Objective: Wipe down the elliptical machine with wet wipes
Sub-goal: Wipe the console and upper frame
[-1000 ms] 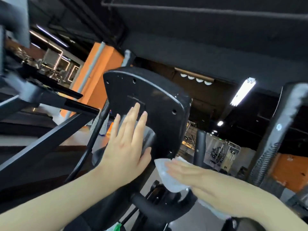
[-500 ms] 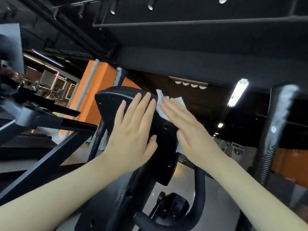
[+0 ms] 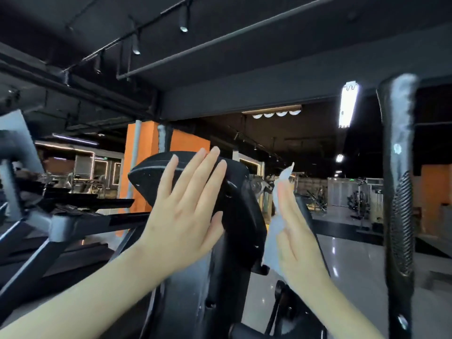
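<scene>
Treadmill: a grey and black treadmill point(image 3: 61, 223) stands at the far left, blurred, its rails sloping to the lower left.
Pillar: an orange pillar point(image 3: 146, 148) rises behind the console, farther off.
Left hand: the left hand point(image 3: 186, 216) lies flat on the near face of the console, fingers straight and close together, tips reaching its top edge, thumb spread to the right along the panel. It holds nothing.
Console: the black console point(image 3: 239, 204) of the elliptical sits at centre, tilted, seen from below and behind. Its dark mast point(image 3: 195, 289) runs down from it to the bottom edge.
Wipe: a white wipe point(image 3: 275, 231) hangs upright just right of the console's right edge, one corner poking up past the fingertips. Whether it touches the panel cannot be told.
Right hand: the right hand point(image 3: 300, 245) is seen edge-on, fingers straight and pointing up, with the wipe lying against its palm side. Whether the thumb pins the wipe cannot be told.
Handlebar: a black handlebar point(image 3: 398, 216) stands upright near the right edge, glossy above and textured lower down.
Light: a bright strip light point(image 3: 348, 104) hangs on the dark ceiling, left of the handlebar's top.
Floor: a glossy grey floor point(image 3: 354, 265) spreads behind the right hand, with more gym machines far off.
</scene>
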